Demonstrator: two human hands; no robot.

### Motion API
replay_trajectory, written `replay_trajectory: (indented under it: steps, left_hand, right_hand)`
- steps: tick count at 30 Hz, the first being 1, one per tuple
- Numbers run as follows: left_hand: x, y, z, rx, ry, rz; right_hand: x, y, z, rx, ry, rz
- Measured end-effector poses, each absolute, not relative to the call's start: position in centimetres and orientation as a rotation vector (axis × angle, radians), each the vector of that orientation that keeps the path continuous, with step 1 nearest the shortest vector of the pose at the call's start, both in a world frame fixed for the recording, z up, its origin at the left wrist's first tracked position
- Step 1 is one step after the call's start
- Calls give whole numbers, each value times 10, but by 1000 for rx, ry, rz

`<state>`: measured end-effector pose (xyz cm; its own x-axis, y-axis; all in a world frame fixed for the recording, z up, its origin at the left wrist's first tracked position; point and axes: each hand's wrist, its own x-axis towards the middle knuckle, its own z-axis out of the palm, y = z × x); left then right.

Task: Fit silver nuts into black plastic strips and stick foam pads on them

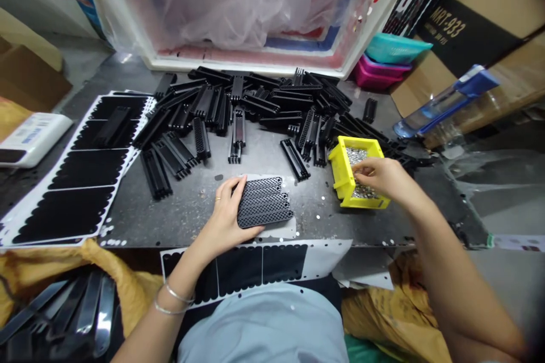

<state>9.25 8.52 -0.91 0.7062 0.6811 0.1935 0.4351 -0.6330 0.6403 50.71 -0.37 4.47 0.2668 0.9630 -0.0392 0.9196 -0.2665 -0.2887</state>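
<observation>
My left hand [227, 210] is closed round the left end of a row of black perforated plastic strips [266, 202], which lie side by side at the front of the table. A white sheet [281, 229] shows under them. To the right, my right hand [381, 176] reaches over a yellow bin [342, 176] of small shiny metal pieces [357, 154]. Its fingertips are pinched together among the pieces; whether one is between them is too small to see.
Loose black plastic parts [255, 99] are heaped along the back. Sheets of black stickers [85, 167] lie left, and another sticker sheet [238, 266] hangs at the front edge. A white-framed screen [251, 62], pink containers [378, 74] and a blue-capped bottle [443, 102] stand behind.
</observation>
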Motion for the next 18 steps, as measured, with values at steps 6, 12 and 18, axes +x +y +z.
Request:
replay_trajectory:
  steps: [6, 12, 18]
  left_hand:
    - [92, 87, -9, 2316, 805, 525]
    - [87, 83, -2, 2339, 831, 470]
    - [77, 74, 2, 2417, 877, 396]
  right_hand:
    - [476, 4, 85, -2106, -1660, 234]
    - [311, 36, 51, -1648, -2077, 375]
    - [285, 7, 15, -1465, -2001, 302]
